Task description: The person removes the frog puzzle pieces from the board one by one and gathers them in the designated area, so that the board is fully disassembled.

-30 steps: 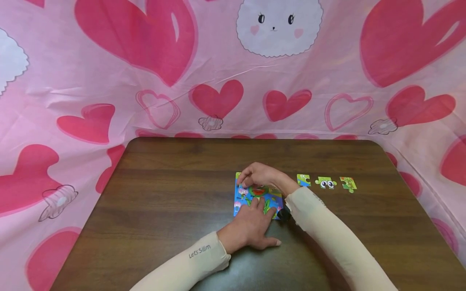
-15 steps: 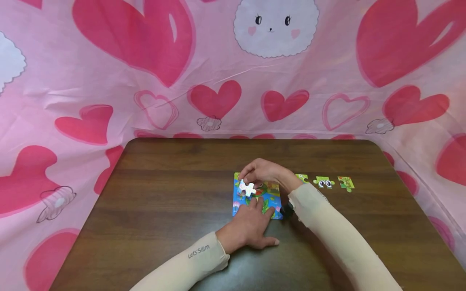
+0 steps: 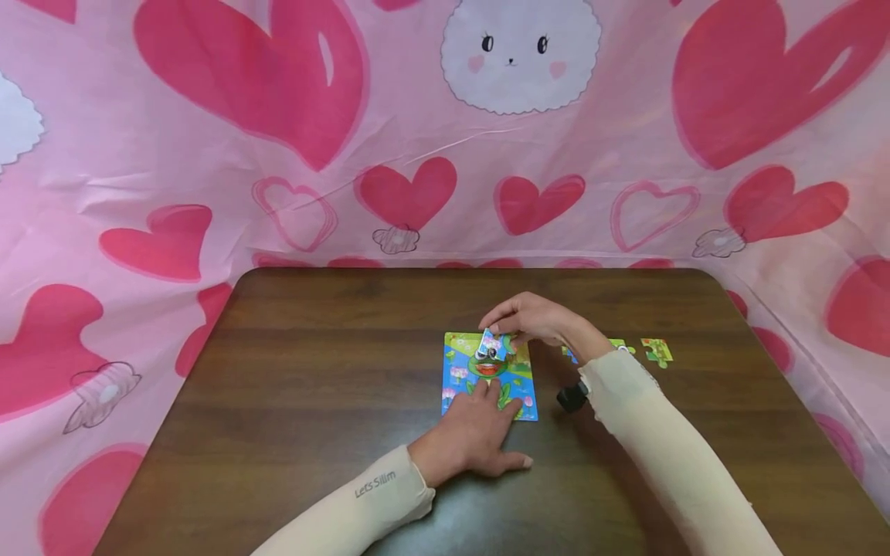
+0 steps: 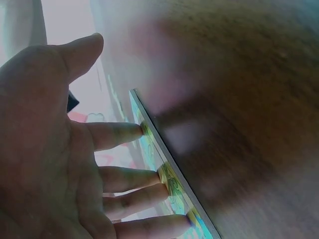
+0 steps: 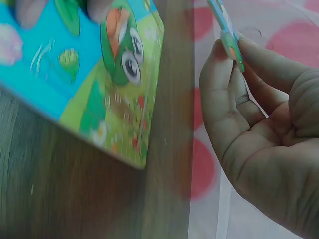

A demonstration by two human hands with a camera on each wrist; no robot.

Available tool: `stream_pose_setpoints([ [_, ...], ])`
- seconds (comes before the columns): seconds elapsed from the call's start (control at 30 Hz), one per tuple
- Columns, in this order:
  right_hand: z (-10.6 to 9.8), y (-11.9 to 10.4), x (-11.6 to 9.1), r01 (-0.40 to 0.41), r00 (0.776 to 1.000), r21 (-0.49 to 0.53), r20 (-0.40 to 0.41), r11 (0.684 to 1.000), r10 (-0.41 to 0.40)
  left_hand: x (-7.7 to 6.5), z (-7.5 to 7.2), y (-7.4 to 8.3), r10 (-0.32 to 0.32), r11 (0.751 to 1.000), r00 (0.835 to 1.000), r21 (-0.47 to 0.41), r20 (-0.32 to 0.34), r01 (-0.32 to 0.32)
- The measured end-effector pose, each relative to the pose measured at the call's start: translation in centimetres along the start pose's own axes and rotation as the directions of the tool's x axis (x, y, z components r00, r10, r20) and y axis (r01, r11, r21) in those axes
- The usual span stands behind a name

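Note:
A square puzzle board (image 3: 524, 388) with a frog picture lies mid-table. My left hand (image 3: 473, 432) rests on its near part with straight, spread fingers. In the left wrist view the fingertips of that hand (image 4: 45, 144) touch the board's surface (image 4: 149, 149) near its edge. My right hand (image 3: 538, 318) pinches a jigsaw piece (image 3: 492, 344) at the board's far side, its printed side facing me. The right wrist view shows this piece (image 5: 228, 42) edge-on between thumb and fingers, raised above the board (image 5: 84, 99). The piece hides part of the picture in the head view.
Right of the board lie loose jigsaw pieces: one with red spots (image 3: 656, 352) in full view, others (image 3: 568, 354) partly hidden behind my right wrist. A small black device (image 3: 572, 398) sits at that wrist. Pink heart-patterned cloth (image 3: 410, 193) stands behind the brown table (image 3: 313, 371).
My right hand has lifted the jigsaw piece from the board's left side and moved right, turning it from its white back to its printed side. My left hand has stayed on the board.

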State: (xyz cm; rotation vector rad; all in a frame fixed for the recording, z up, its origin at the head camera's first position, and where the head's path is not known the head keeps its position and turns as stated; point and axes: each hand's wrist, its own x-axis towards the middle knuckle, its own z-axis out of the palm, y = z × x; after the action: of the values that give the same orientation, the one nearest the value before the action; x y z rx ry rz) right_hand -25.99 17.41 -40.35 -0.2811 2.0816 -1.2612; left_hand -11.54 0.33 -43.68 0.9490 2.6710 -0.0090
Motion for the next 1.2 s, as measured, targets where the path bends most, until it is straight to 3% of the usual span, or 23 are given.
stream_pose_setpoints([
  [0.27,-3.5,2.1,-2.9,0.001,0.997,-0.008,-0.072,1.000,-0.002,-0.1,0.1,-0.1,-0.013,1.000,0.999,0.010,-0.030,0.013],
  [0.6,-7.7,6.1,-7.3,-0.037,0.988,0.091,-0.144,0.995,0.050,0.0,0.4,0.0,0.003,1.000,0.997,0.004,-0.072,-0.003],
  [0.93,-11.2,10.1,-11.8,-0.072,0.960,0.141,-0.260,0.987,0.107,-0.2,0.2,0.2,0.001,1.000,0.996,0.005,-0.089,0.000],
  [1.2,-13.7,12.4,-14.0,-0.092,0.939,0.164,-0.315,0.982,0.141,-0.3,0.5,-0.1,0.006,1.000,0.994,-0.009,-0.109,-0.007],
])
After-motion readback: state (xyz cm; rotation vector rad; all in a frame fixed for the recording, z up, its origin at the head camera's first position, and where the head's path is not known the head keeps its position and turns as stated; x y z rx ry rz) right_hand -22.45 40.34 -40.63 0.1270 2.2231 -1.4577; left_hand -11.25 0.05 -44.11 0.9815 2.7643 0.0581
